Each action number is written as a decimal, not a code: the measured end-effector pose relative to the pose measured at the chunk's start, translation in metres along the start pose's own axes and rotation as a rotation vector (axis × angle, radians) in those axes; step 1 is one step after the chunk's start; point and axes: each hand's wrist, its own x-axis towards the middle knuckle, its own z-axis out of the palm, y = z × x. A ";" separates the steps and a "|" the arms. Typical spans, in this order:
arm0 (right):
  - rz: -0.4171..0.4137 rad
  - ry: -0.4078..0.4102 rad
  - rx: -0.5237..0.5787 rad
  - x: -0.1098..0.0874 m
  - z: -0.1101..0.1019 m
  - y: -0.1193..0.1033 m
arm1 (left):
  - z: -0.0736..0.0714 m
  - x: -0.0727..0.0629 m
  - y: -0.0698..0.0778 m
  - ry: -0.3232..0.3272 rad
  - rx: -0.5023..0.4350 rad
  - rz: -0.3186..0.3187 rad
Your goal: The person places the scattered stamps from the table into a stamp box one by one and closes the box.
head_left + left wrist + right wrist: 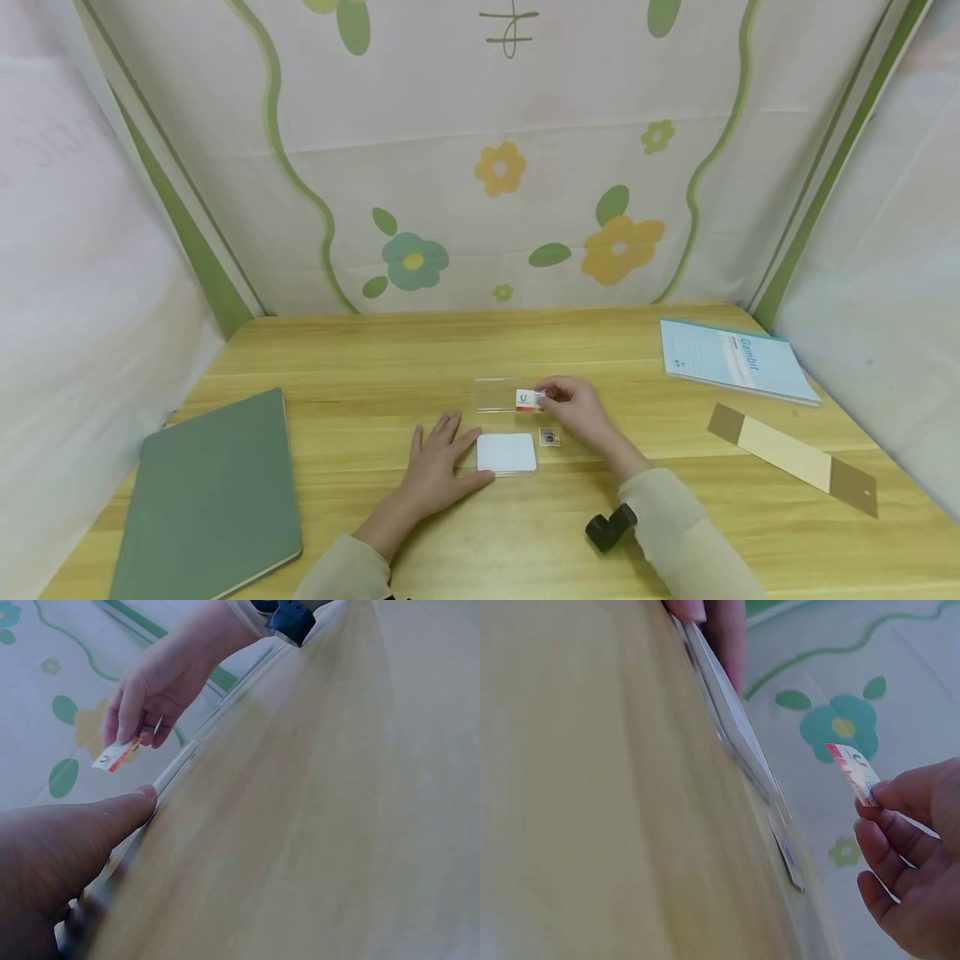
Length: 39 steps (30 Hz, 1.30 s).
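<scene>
My right hand (581, 412) pinches a small white card with a red edge (527, 400) between thumb and forefinger. In the right wrist view the printed card (855, 774) is raised off the table, the other fingers loosely bent. My left hand (437, 468) lies with fingers spread on the table, its thumb and forefinger at the left edge of a clear case with a white stack (507, 452). Behind that case is a clear plastic lid (495, 395). Just right of the case, a small square piece with a dark picture (550, 437) lies on the table.
A green notebook (217, 500) lies at the left. On the right are a light blue Gambit notebook (738, 360) and a long brown and cream strip (787, 450). A printed cloth (450, 167) hangs behind the wooden table (570, 542).
</scene>
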 end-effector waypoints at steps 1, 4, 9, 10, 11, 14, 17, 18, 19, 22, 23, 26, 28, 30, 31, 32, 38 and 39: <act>-0.008 -0.013 0.017 -0.002 0.002 -0.003 | 0.000 0.000 0.000 -0.001 0.000 -0.001; -0.018 -0.052 0.048 -0.007 0.010 -0.011 | 0.000 0.000 0.000 -0.003 0.002 -0.002; -0.037 -0.136 0.086 -0.016 0.025 -0.015 | -0.001 0.000 0.000 -0.002 0.004 -0.001; -0.046 -0.154 0.091 -0.018 0.028 -0.014 | -0.001 0.000 0.000 -0.002 0.005 -0.001; -0.054 -0.171 0.087 -0.019 0.031 -0.014 | -0.001 0.000 0.001 -0.003 0.005 -0.002; -0.072 -0.199 0.048 -0.024 0.038 -0.012 | -0.001 0.000 0.000 -0.004 0.008 -0.001; -0.089 -0.195 -0.009 -0.027 0.043 -0.013 | -0.001 0.000 0.000 -0.005 0.007 -0.001; -0.092 -0.191 -0.028 -0.028 0.044 -0.013 | -0.001 0.000 0.000 -0.003 0.009 0.000; -0.096 -0.185 -0.041 -0.028 0.045 -0.013 | -0.001 0.000 0.000 -0.002 0.008 -0.001; -0.102 -0.175 -0.071 -0.030 0.048 -0.013 | 0.000 0.001 -0.001 0.002 0.003 -0.001; -0.108 -0.173 -0.075 -0.030 0.048 -0.013 | 0.000 0.001 -0.001 0.004 0.003 -0.001; -0.118 -0.165 -0.091 -0.031 0.051 -0.010 | 0.001 0.001 -0.001 0.006 0.001 0.001; -0.121 -0.159 -0.110 -0.031 0.052 -0.008 | 0.001 0.001 -0.002 0.007 0.002 0.002; -0.122 -0.155 -0.135 -0.032 0.053 -0.007 | 0.002 0.001 -0.002 0.010 0.003 0.004; -0.123 -0.154 -0.145 -0.032 0.054 -0.008 | 0.002 0.001 -0.003 0.011 0.004 0.004; -0.122 -0.154 -0.156 -0.032 0.054 -0.008 | 0.002 0.001 -0.003 0.012 0.005 0.004; -0.146 -0.151 -0.201 -0.034 0.054 -0.013 | 0.002 0.001 -0.003 0.013 0.016 0.002; -0.152 -0.148 -0.205 -0.034 0.054 -0.013 | 0.002 0.001 -0.003 0.013 0.017 0.001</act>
